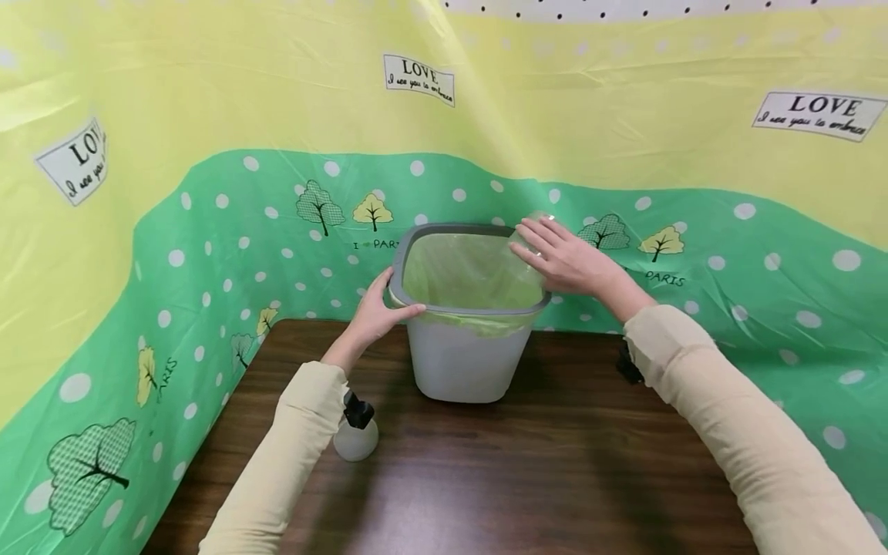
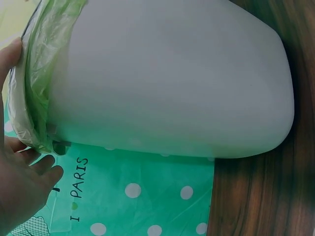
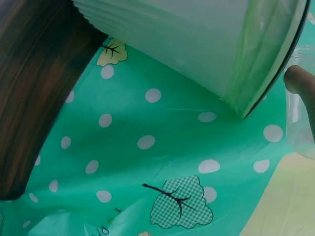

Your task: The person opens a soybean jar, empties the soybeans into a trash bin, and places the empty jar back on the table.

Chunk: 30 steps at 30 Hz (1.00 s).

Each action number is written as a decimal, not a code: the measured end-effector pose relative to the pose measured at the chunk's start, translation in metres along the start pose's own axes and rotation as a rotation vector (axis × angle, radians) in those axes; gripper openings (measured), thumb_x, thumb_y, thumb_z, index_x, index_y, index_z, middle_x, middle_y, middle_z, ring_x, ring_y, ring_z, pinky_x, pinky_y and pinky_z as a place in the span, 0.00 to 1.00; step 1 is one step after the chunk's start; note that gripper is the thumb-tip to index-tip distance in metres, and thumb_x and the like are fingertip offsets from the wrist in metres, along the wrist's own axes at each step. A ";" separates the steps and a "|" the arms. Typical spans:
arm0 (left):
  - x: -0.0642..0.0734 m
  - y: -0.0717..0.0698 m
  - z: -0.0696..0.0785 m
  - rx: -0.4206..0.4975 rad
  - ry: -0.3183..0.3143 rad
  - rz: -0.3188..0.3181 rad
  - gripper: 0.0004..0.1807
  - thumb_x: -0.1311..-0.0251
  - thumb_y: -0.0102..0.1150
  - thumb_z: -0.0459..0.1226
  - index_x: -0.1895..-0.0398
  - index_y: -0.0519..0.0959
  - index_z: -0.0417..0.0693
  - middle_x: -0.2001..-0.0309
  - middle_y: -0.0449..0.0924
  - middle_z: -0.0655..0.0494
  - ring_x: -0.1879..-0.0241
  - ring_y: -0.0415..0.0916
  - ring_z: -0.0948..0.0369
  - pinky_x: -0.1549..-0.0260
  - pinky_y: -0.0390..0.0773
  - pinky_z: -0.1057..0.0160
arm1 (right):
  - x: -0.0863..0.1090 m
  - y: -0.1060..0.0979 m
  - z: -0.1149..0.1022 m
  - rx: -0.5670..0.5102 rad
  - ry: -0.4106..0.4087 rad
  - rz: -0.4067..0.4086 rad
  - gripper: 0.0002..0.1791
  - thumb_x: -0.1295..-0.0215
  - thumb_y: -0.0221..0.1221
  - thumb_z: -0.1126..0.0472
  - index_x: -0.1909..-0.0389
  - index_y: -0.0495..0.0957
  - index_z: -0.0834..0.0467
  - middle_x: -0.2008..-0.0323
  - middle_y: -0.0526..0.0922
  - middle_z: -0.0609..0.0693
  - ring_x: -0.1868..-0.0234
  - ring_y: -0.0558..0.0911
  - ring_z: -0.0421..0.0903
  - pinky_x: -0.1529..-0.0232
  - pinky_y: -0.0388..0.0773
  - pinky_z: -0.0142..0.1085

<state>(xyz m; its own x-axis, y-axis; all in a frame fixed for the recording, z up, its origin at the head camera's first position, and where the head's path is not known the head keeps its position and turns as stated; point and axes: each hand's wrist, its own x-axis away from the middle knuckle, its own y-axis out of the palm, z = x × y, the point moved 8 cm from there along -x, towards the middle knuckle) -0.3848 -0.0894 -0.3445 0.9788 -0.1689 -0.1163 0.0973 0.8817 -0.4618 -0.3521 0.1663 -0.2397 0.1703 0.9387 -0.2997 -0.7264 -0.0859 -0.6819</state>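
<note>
A light grey trash can (image 1: 468, 362) with a dark grey rim ring (image 1: 479, 311) stands upright at the table's back edge. Its green see-through bag (image 1: 451, 270) lines the inside and folds out under the ring. My left hand (image 1: 378, 312) grips the rim at its left corner, thumb along the front edge; the left wrist view shows its fingers (image 2: 42, 167) beside the folded bag. Over the can's right side, my right hand (image 1: 565, 258) holds a clear plastic container (image 3: 300, 118), seen partly at the edge of the right wrist view. Its exact kind I cannot tell.
A whitish round object (image 1: 356, 440) sits on the dark wooden table (image 1: 527, 462), partly behind the left wrist's black camera (image 1: 358, 410). A green and yellow printed curtain (image 1: 277, 231) encloses the table's back and sides, close behind the can.
</note>
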 end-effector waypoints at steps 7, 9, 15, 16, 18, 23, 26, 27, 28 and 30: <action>0.000 -0.002 0.000 -0.006 0.002 0.007 0.56 0.57 0.66 0.57 0.29 0.44 0.55 0.29 0.42 0.54 0.31 0.40 0.56 0.38 0.53 0.48 | 0.007 -0.005 0.009 -0.029 0.083 -0.006 0.51 0.69 0.74 0.54 0.40 0.62 0.65 0.41 0.63 0.68 0.39 0.61 0.62 0.37 0.54 0.51; 0.000 -0.001 0.000 -0.009 0.007 0.008 0.55 0.56 0.65 0.56 0.28 0.44 0.54 0.29 0.42 0.54 0.31 0.40 0.55 0.38 0.53 0.48 | 0.009 -0.008 0.012 -0.055 0.126 0.000 0.54 0.72 0.76 0.52 0.40 0.61 0.66 0.41 0.63 0.68 0.38 0.60 0.63 0.36 0.52 0.51; 0.000 0.000 0.000 -0.004 0.012 0.009 0.54 0.55 0.66 0.54 0.29 0.44 0.52 0.29 0.42 0.53 0.31 0.41 0.55 0.38 0.53 0.48 | 0.025 -0.021 0.027 -0.136 0.299 0.133 0.56 0.79 0.76 0.55 0.41 0.61 0.67 0.44 0.66 0.69 0.42 0.64 0.65 0.36 0.53 0.51; 0.000 0.000 0.000 -0.004 0.013 0.008 0.54 0.55 0.65 0.54 0.29 0.44 0.52 0.29 0.42 0.53 0.31 0.41 0.55 0.38 0.53 0.48 | 0.029 -0.024 0.030 -0.149 0.347 0.165 0.55 0.79 0.75 0.56 0.41 0.62 0.67 0.45 0.67 0.69 0.43 0.65 0.65 0.37 0.55 0.51; 0.000 0.000 0.000 -0.003 0.009 0.007 0.55 0.55 0.66 0.55 0.29 0.44 0.53 0.29 0.42 0.53 0.31 0.41 0.55 0.38 0.53 0.48 | 0.041 -0.027 0.036 -0.202 0.467 0.220 0.52 0.74 0.71 0.53 0.42 0.62 0.66 0.45 0.67 0.67 0.44 0.66 0.64 0.41 0.60 0.53; 0.001 0.000 0.000 -0.005 0.003 0.007 0.54 0.55 0.66 0.54 0.29 0.44 0.54 0.29 0.42 0.53 0.31 0.41 0.55 0.38 0.53 0.48 | 0.076 -0.024 0.042 -0.360 0.784 0.244 0.51 0.68 0.71 0.51 0.39 0.60 0.64 0.43 0.66 0.65 0.45 0.68 0.62 0.52 0.68 0.57; 0.001 0.000 0.000 -0.004 0.002 0.006 0.54 0.54 0.65 0.53 0.28 0.44 0.54 0.29 0.42 0.53 0.31 0.41 0.55 0.38 0.53 0.48 | 0.095 -0.020 0.038 -0.473 0.945 0.249 0.54 0.71 0.74 0.60 0.37 0.58 0.62 0.43 0.66 0.64 0.47 0.68 0.63 0.55 0.67 0.59; 0.001 0.000 0.000 -0.004 0.002 0.007 0.54 0.54 0.65 0.53 0.28 0.44 0.53 0.29 0.42 0.53 0.31 0.41 0.55 0.38 0.53 0.48 | 0.101 -0.018 0.036 -0.509 0.994 0.255 0.54 0.70 0.74 0.61 0.36 0.58 0.61 0.44 0.66 0.65 0.48 0.68 0.63 0.55 0.66 0.59; 0.001 0.000 -0.001 -0.002 0.003 0.006 0.54 0.54 0.65 0.54 0.28 0.44 0.53 0.29 0.42 0.53 0.31 0.41 0.55 0.38 0.53 0.48 | 0.108 -0.016 0.033 -0.546 1.044 0.262 0.54 0.69 0.74 0.62 0.36 0.57 0.60 0.44 0.66 0.64 0.48 0.68 0.63 0.56 0.65 0.59; 0.001 0.000 -0.001 0.004 0.004 0.006 0.54 0.54 0.65 0.54 0.28 0.44 0.53 0.29 0.42 0.53 0.31 0.41 0.55 0.38 0.53 0.47 | 0.121 -0.010 0.026 -0.626 1.133 0.280 0.53 0.67 0.73 0.63 0.35 0.57 0.59 0.44 0.67 0.64 0.48 0.67 0.62 0.55 0.64 0.58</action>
<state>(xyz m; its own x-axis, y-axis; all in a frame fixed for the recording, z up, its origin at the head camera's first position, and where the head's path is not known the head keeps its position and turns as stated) -0.3842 -0.0904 -0.3453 0.9786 -0.1654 -0.1222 0.0924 0.8844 -0.4574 -0.3410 0.2894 -0.2519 0.7465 0.0938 -0.6587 -0.4516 -0.6556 -0.6052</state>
